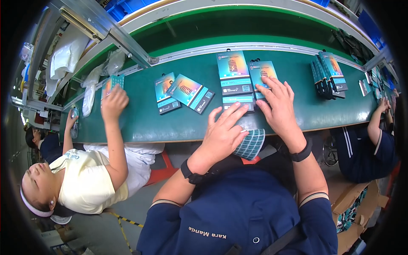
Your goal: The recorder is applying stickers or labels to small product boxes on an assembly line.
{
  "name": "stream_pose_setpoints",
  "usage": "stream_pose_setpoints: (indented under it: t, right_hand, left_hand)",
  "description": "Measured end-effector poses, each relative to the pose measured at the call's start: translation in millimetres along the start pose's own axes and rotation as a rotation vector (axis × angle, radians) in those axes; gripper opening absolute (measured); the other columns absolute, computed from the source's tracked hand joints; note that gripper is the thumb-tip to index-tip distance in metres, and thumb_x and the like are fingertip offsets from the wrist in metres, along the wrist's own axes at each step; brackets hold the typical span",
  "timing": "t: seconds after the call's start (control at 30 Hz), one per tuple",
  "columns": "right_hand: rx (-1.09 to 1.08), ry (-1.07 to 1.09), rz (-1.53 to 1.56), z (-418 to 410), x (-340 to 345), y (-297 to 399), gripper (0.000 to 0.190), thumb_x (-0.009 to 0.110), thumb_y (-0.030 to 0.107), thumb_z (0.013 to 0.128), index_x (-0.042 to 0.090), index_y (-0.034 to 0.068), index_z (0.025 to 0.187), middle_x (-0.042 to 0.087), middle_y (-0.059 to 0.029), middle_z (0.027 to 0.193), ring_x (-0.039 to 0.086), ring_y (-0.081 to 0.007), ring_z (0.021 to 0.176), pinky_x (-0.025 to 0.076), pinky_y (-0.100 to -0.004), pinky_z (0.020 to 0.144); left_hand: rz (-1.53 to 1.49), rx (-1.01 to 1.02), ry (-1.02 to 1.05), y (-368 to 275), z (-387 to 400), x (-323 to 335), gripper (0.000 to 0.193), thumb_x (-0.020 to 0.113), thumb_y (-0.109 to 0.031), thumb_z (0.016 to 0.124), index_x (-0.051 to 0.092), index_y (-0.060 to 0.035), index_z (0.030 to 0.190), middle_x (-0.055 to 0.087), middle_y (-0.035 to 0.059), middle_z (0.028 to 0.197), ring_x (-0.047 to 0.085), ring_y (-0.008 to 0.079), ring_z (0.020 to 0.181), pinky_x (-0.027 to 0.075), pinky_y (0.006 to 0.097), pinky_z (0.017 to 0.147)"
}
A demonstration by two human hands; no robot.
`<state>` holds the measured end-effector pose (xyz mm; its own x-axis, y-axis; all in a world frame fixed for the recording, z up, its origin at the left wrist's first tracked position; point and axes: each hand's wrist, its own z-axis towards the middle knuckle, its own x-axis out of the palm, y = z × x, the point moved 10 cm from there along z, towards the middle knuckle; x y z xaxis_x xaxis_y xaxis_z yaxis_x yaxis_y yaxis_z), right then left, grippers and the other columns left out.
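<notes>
My left hand [221,135] holds a curved sheet of small teal labels [250,148] by the thumb, over the table's front edge. Its fingertips rest on the lower end of a retail box for a phone battery [237,100]. Another battery box [233,68] overlaps that one from behind. To the right, my right hand [277,103] has its fingers spread on the face of a third battery box [262,67]; the hand covers this box's lower part. Two more boxes lie to the left, one tilted box [190,92] overlapping its flat neighbour [164,103].
Stacked battery boxes [331,71] stand at the right of the green table [137,124]. A person on my left reaches a hand [114,103] to a teal label sheet [118,81]. Plastic bags [91,92] lie beyond. An open carton [352,207] sits on the floor at right, near another person [363,153].
</notes>
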<state>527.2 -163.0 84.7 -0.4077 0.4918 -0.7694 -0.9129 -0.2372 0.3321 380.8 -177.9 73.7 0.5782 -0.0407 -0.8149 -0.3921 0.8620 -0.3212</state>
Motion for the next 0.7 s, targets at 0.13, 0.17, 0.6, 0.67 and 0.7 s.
stream_pose_setpoints:
  t: [0.13,0.17,0.6,0.67,0.7]
  right_hand:
    - [-0.040,0.077,-0.023,2,0,11,0.050,0.077,0.028,0.080,0.064,0.012,0.126,0.052,-0.0105,0.142,0.042,-0.0296,0.137,0.023,-0.0564,0.115]
    - [-0.065,0.106,-0.017,2,3,16,0.054,0.078,0.031,0.079,0.064,0.012,0.127,0.051,-0.0112,0.144,0.040,-0.0303,0.139,0.021,-0.0573,0.116]
    - [-0.134,0.153,-0.005,24,24,65,0.066,0.081,0.026,0.076,0.057,0.008,0.134,0.051,-0.0146,0.141,0.041,-0.0314,0.138,0.020,-0.0568,0.117]
    - [-0.149,0.174,-0.009,31,40,73,0.067,0.080,0.027,0.076,0.055,0.006,0.135,0.054,-0.0173,0.138,0.043,-0.0317,0.136,0.020,-0.0571,0.117]
    - [-0.183,0.159,-0.021,36,44,79,0.065,0.079,0.029,0.077,0.057,0.004,0.133,0.057,-0.0194,0.133,0.046,-0.0326,0.133,0.021,-0.0581,0.116]
  left_hand:
    - [-0.046,-0.067,-0.072,18,-13,-16,0.015,0.073,-0.018,0.085,0.065,-0.0078,0.078,0.055,0.0114,0.144,0.047,0.0277,0.137,0.031,0.0460,0.108]
    - [-0.060,-0.100,-0.102,24,-19,-19,0.015,0.073,-0.017,0.084,0.065,-0.0062,0.077,0.054,0.0125,0.144,0.047,0.0292,0.136,0.034,0.0465,0.107]
    - [-0.151,-0.263,-0.246,53,-55,-42,0.011,0.075,-0.009,0.081,0.068,-0.0004,0.081,0.061,0.0185,0.129,0.060,0.0346,0.113,0.048,0.0417,0.095]
    - [-0.154,-0.251,-0.257,54,-58,-44,0.010,0.075,-0.009,0.080,0.068,-0.0011,0.081,0.061,0.0172,0.128,0.060,0.0340,0.111,0.049,0.0410,0.093]
    - [-0.151,-0.253,-0.263,57,-61,-46,0.011,0.075,-0.009,0.080,0.068,-0.0012,0.081,0.061,0.0169,0.128,0.060,0.0338,0.111,0.049,0.0408,0.092]
